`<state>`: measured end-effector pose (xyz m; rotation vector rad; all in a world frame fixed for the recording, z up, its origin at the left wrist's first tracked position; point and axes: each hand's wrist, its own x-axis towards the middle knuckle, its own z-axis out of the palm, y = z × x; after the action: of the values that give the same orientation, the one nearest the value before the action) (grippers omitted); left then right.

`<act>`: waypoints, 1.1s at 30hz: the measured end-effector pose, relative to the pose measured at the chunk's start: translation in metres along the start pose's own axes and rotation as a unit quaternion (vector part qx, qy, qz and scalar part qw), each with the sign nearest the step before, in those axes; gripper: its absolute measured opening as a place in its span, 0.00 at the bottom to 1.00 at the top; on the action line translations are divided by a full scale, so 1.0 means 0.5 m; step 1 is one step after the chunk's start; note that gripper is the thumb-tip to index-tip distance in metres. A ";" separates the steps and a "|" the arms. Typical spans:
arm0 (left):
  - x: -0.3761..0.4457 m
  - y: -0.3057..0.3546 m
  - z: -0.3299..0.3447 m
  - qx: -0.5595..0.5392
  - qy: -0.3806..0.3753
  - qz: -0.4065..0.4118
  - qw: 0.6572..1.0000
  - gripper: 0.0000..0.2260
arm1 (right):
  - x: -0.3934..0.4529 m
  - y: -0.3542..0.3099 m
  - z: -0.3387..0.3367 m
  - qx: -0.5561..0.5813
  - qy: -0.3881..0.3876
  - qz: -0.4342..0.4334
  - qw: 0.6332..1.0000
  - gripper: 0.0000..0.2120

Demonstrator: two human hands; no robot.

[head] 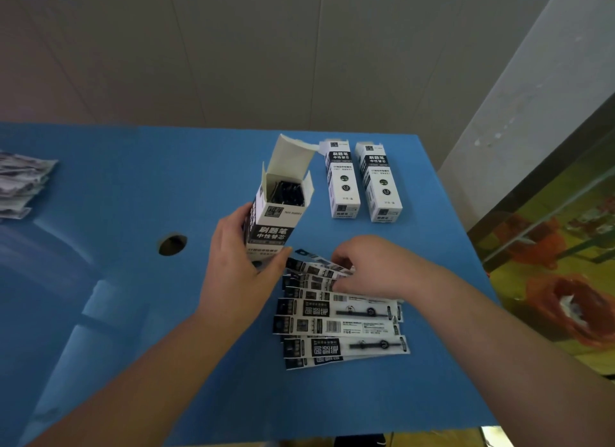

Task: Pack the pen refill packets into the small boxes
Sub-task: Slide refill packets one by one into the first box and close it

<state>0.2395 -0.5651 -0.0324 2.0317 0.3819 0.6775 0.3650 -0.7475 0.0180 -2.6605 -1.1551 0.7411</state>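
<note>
My left hand [238, 263] grips a tall white-and-black small box [278, 210] that stands upright on the blue table, its top flap open and dark refills showing inside. Just to its right, several pen refill packets [339, 326] lie fanned out flat on the table. My right hand [369, 267] rests on the far end of that fan, fingers curled and pinching the top packets. Two more small boxes [342, 180] [381, 183] lie flat and closed behind the packets.
The blue table [133, 313] has a round hole [172, 244] left of my left hand. Another pile of packets [23, 183] lies at the far left edge. The table ends at the right by a grey wall and patterned floor.
</note>
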 end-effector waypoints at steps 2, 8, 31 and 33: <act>0.003 -0.001 -0.001 -0.001 -0.001 -0.004 1.000 0.31 | 0.005 0.001 0.000 -0.002 0.000 0.001 1.000 0.10; 0.007 -0.001 -0.002 0.002 -0.005 -0.005 1.000 0.30 | 0.011 0.001 -0.011 0.021 0.000 0.010 1.000 0.17; 0.011 -0.013 0.005 -0.008 0.001 -0.007 1.000 0.29 | 0.017 0.004 -0.067 0.013 -0.085 0.036 0.996 0.15; 0.013 -0.017 0.005 -0.003 -0.005 -0.010 1.000 0.29 | 0.017 0.004 -0.068 0.014 -0.094 0.037 0.995 0.15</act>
<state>0.2460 -0.5590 -0.0386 2.0222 0.3940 0.6561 0.3881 -0.7405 0.0436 -2.6689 -1.0832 1.0319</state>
